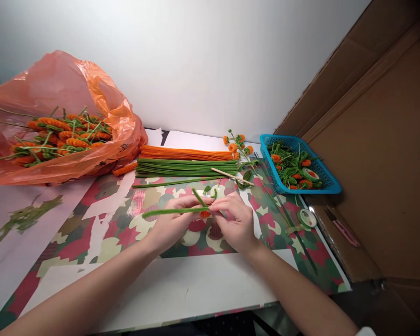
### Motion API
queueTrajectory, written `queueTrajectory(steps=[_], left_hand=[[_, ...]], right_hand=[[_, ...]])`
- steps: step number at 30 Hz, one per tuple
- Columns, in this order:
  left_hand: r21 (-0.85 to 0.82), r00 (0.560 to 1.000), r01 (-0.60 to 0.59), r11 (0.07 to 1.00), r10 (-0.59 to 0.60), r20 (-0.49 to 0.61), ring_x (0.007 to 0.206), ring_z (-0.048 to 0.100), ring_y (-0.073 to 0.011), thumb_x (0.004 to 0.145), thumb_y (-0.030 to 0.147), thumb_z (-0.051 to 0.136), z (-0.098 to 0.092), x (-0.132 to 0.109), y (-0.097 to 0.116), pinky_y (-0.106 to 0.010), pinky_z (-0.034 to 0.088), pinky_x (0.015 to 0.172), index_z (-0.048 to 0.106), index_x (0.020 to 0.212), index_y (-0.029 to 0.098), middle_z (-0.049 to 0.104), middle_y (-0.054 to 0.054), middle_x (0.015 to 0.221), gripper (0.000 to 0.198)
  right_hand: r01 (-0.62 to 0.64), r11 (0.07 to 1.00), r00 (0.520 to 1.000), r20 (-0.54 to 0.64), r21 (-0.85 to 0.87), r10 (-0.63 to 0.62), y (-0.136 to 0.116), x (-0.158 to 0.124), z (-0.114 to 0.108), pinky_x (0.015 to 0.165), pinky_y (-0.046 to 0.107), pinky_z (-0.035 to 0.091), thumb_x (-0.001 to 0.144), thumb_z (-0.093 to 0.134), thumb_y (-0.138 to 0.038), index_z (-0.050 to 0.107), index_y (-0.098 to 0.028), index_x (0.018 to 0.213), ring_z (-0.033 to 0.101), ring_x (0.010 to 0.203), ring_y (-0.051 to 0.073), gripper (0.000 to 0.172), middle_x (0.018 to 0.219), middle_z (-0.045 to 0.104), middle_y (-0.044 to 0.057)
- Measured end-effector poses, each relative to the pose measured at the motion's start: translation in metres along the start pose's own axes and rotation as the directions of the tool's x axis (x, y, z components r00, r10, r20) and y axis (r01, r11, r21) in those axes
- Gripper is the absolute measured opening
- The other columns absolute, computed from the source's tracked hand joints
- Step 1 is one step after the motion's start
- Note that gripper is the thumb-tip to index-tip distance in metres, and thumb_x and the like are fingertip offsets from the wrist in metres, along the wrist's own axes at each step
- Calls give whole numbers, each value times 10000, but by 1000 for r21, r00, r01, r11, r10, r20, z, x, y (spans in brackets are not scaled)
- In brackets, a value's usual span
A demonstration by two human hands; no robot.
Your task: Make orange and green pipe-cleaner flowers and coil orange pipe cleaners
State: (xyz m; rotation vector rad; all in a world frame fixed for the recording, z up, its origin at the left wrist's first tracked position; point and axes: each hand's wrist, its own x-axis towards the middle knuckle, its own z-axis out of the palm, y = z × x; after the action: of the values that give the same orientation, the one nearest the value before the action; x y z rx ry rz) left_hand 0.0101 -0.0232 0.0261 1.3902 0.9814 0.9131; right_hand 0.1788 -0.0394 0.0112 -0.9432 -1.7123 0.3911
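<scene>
Green pipe cleaner [168, 212] pinched in closed grips of left hand [175, 223] and right hand [236, 225].

readable text: none | orange bag [66, 84]: dark print, too small to read

One green stem [171, 211], one orange bag [56, 88], one blue basket [331, 187], one wooden stick [231, 176], two pipe-cleaner bundles [187, 167].

Orange bit [205, 214] mostly hidden under fingers [220, 206] — bag [52, 79] cut left.
</scene>
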Motion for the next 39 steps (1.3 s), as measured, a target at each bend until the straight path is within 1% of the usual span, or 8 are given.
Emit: queueTrajectory(steps=[3, 7, 12, 17, 23, 32, 36, 39], left_hand=[[-27, 999, 21, 999, -20, 38, 992, 646, -239, 793, 345, 656, -1, 0, 4, -317, 528, 844, 742, 885, 198, 729, -61, 1012, 193], [-58, 999, 52, 997, -52, -4, 923, 671, -242, 745, 360, 715, 1, -1, 8, -328, 559, 792, 725, 821, 171, 735, -73, 960, 205], [-30, 999, 49, 998, -49, 5, 1065, 644, -277, 703, 336, 758, -1, -4, 5, -328, 576, 821, 741, 875, 183, 706, -90, 1131, 230], [117, 996, -58, 991, 66, -63, 1083, 641, -268, 782, 357, 684, -3, -2, 2, -309, 602, 764, 757, 839, 219, 719, -73, 1111, 166], [162, 989, -122, 979, 133, -62, 1108, 627, -245, 809, 295, 669, -5, -1, -2, -278, 604, 750, 742, 840, 234, 709, -51, 1134, 100], [239, 944, -297, 924, 322, -70, 1018, 642, -206, 836, 242, 637, -3, 1, -8, -264, 595, 726, 711, 823, 213, 713, -67, 1018, 81], [309, 908, -392, 866, 419, -21, 977, 644, -182, 848, 183, 609, -3, 2, -9, -261, 584, 750, 711, 860, 220, 700, -56, 983, 109], [291, 917, -370, 882, 396, -35, 974, 645, -186, 841, 177, 613, -2, 2, -7, -235, 590, 684, 701, 827, 209, 692, -63, 983, 95]], right_hand=[[42, 998, 999, 4, -52, -42, 2, -1, -2, 663, 337, 490, 849, 585, -98, 678, -254, 815, 616, 742, 174, 185, 787, 721, 16], [91, 993, 996, 12, -78, -91, 3, -3, -2, 656, 327, 487, 862, 561, -79, 671, -242, 834, 596, 752, 168, 199, 800, 710, 24], [131, 983, 991, 8, -126, -131, 2, -3, -1, 651, 325, 487, 878, 536, -85, 665, -227, 823, 583, 752, 166, 199, 800, 699, 32], [118, 986, 992, -33, -120, -122, 1, -2, -1, 678, 333, 497, 847, 592, -88, 658, -224, 842, 601, 768, 171, 151, 792, 692, 33], [37, 997, 998, -47, -66, -40, 1, -1, 0, 704, 337, 502, 816, 648, -111, 668, -215, 863, 631, 781, 176, 115, 799, 694, 31], [-176, 983, 984, -30, 46, 177, -6, -4, 6, 708, 295, 494, 862, 589, -129, 632, -208, 800, 611, 783, 155, 110, 796, 655, 16], [-110, 994, 993, -31, 6, 110, -5, -4, 5, 711, 305, 499, 877, 565, -127, 620, -207, 822, 611, 797, 163, 112, 807, 653, 29], [-6, 997, 999, -47, -78, 2, -1, -3, 4, 718, 327, 501, 877, 576, -132, 626, -210, 860, 610, 806, 175, 94, 818, 666, 40]])
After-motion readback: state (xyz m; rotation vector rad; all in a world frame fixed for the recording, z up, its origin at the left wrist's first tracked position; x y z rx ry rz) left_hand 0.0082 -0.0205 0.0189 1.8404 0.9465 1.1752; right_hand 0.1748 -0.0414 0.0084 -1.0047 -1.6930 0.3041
